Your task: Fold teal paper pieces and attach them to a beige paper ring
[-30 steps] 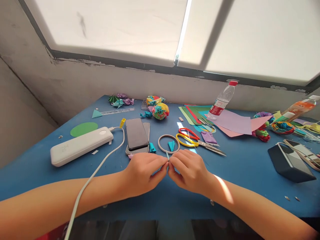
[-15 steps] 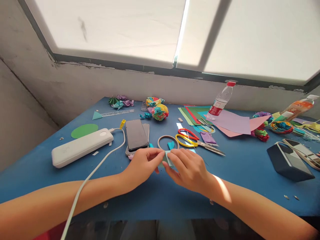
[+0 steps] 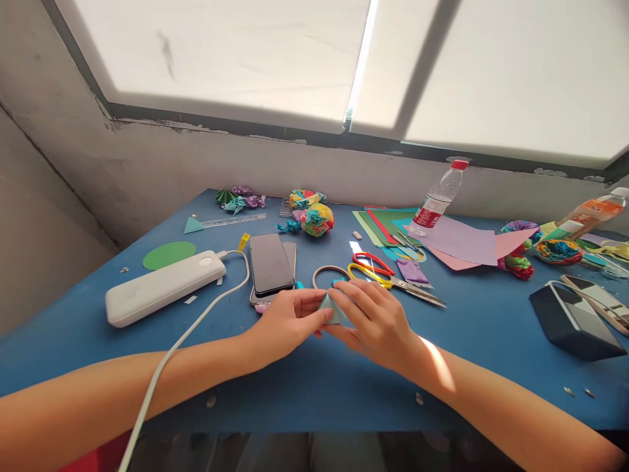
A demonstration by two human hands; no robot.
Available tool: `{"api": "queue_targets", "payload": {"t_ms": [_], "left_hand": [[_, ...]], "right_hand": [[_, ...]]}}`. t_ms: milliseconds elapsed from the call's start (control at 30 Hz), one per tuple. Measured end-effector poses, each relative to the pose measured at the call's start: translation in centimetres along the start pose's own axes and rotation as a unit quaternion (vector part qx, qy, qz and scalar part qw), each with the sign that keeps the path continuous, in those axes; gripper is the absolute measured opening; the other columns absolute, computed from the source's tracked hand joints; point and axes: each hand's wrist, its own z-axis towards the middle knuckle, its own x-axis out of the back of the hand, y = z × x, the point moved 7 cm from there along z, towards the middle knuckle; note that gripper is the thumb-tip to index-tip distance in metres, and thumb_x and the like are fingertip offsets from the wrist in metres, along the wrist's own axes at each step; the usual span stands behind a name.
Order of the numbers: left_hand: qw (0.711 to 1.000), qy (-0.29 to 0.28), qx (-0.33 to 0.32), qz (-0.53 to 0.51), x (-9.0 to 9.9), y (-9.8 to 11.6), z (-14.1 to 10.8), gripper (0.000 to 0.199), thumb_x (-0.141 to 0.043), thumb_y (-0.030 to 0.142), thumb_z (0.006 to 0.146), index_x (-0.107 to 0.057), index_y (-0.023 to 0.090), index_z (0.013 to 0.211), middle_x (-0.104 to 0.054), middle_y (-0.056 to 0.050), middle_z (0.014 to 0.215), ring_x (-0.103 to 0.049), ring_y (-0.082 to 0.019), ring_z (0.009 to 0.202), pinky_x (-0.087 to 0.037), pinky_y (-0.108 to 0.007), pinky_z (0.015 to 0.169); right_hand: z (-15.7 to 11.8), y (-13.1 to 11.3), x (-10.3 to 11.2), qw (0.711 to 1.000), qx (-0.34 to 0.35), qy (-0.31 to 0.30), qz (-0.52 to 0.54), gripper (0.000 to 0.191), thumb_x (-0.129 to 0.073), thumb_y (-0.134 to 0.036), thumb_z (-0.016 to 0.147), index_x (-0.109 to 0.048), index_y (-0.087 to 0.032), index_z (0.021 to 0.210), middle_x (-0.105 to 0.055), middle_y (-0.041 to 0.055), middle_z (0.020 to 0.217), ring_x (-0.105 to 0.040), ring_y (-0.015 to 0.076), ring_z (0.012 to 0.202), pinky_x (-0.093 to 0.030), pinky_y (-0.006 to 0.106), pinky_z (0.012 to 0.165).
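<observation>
Between my two hands is a small piece of light blue-green paper (image 3: 335,311), folded and partly covered by my fingers. My left hand (image 3: 285,322) pinches its left side between thumb and fingers. My right hand (image 3: 376,321) grips the right side, its fingers bent over the paper. Just beyond my fingertips lies a roll of tape (image 3: 316,276), seen as a ring, with a bit of blue paper by it. Scissors (image 3: 396,282) with red and yellow handles rest past my right hand. A dark phone (image 3: 271,265) lies beyond my left hand.
A white power bank (image 3: 164,288) sits at the left, its white cable (image 3: 184,335) crossing over my left forearm. Paper balls (image 3: 317,219), coloured sheets (image 3: 459,239) and a plastic bottle (image 3: 437,200) stand at the back. A dark box (image 3: 574,321) is at the right.
The paper has been turned or folded between my fingers and now shows a pointed top. My left thumb has moved onto it. The whole view has shifted slightly.
</observation>
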Motion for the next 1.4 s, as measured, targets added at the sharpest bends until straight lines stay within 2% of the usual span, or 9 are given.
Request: {"api": "queue_targets", "payload": {"t_ms": [133,233,433,600,767,900,1033,1200,1400], "left_hand": [[1.000,0.010,-0.006,0.014,0.3,-0.3,0.3,0.023,-0.060,0.028,0.080,-0.067,0.014,0.098,-0.061,0.000,0.074,-0.051,-0.010,0.065,-0.046,-0.020,0.059],[0.998,0.024,-0.006,0.049,0.8,-0.5,0.5,0.024,-0.059,0.027,0.079,-0.067,0.015,0.099,-0.063,-0.001,0.079,-0.056,-0.013,0.071,-0.048,-0.022,0.061],[0.993,0.019,-0.022,0.117,0.9,-0.9,0.7,0.025,-0.053,0.026,0.083,-0.065,0.018,0.104,-0.064,0.000,0.082,-0.055,-0.012,0.070,-0.050,-0.022,0.064],[0.993,0.009,-0.024,0.116,1.0,-1.5,0.6,0.033,-0.047,0.025,0.088,-0.053,0.019,0.120,-0.063,0.000,0.076,-0.055,-0.012,0.065,-0.051,-0.024,0.064],[0.977,-0.003,-0.071,0.203,0.9,-1.1,0.2,0.039,-0.041,0.024,0.091,-0.042,0.021,0.131,-0.062,0.001,0.075,-0.056,-0.013,0.065,-0.049,-0.025,0.068],[0.968,-0.003,-0.069,0.241,0.7,-0.7,-0.1,0.040,-0.040,0.025,0.092,-0.041,0.021,0.132,-0.065,-0.001,0.080,-0.059,-0.015,0.070,-0.049,-0.026,0.069],[0.967,-0.009,-0.060,0.247,0.4,-0.3,-0.2,0.037,-0.045,0.029,0.091,-0.045,0.021,0.127,-0.068,-0.002,0.091,-0.062,-0.017,0.079,-0.049,-0.025,0.067],[0.970,0.004,-0.043,0.239,0.5,-0.1,-0.1,0.028,-0.054,0.029,0.086,-0.056,0.020,0.113,-0.070,-0.001,0.083,-0.066,-0.017,0.079,-0.051,-0.026,0.073],[0.967,0.045,-0.043,0.246,1.2,0.1,-0.1,0.017,-0.055,0.031,0.086,-0.065,0.017,0.086,-0.066,0.000,0.072,-0.065,-0.014,0.069,-0.049,-0.022,0.065]], "right_hand": [[-0.2,0.5,-0.4,0.999,-0.015,-0.011,0.035,0.040,-0.062,-0.039,0.082,-0.054,-0.011,0.109,-0.066,0.0119,0.098,-0.060,0.0240,0.088,-0.049,0.038,0.076],[-0.3,1.1,-1.0,0.991,-0.044,-0.038,0.119,0.044,-0.059,-0.045,0.083,-0.051,-0.013,0.113,-0.064,0.0122,0.104,-0.058,0.0243,0.093,-0.048,0.039,0.080],[-0.9,2.6,-2.3,0.965,-0.144,-0.049,0.214,0.013,-0.049,-0.016,0.088,-0.052,-0.018,0.101,-0.061,0.0076,0.095,-0.057,0.0176,0.085,-0.048,0.032,0.074],[-1.2,2.7,-2.3,0.960,-0.154,-0.044,0.231,0.013,-0.052,-0.016,0.087,-0.051,-0.018,0.099,-0.059,0.0076,0.094,-0.056,0.0178,0.085,-0.048,0.032,0.074],[-1.0,2.5,-2.2,0.953,-0.149,-0.052,0.259,0.016,-0.050,-0.017,0.087,-0.050,-0.018,0.103,-0.059,0.0085,0.097,-0.056,0.0179,0.087,-0.048,0.032,0.075],[-1.0,2.5,-2.3,0.954,-0.133,-0.045,0.265,0.009,-0.049,-0.017,0.088,-0.051,-0.019,0.096,-0.059,0.0080,0.094,-0.055,0.0168,0.085,-0.049,0.031,0.074],[-1.4,2.7,-2.4,0.954,-0.131,-0.039,0.268,0.008,-0.051,-0.016,0.086,-0.050,-0.018,0.093,-0.058,0.0061,0.088,-0.054,0.0156,0.080,-0.048,0.029,0.071],[-1.3,2.5,-2.0,0.954,-0.131,-0.024,0.268,0.007,-0.052,-0.015,0.085,-0.050,-0.019,0.091,-0.058,0.0050,0.085,-0.054,0.0153,0.079,-0.047,0.029,0.070],[-1.1,2.7,-1.7,0.962,-0.122,-0.024,0.242,0.006,-0.052,-0.017,0.086,-0.050,-0.017,0.092,-0.058,0.0056,0.082,-0.053,0.0153,0.074,-0.047,0.028,0.066]]}}
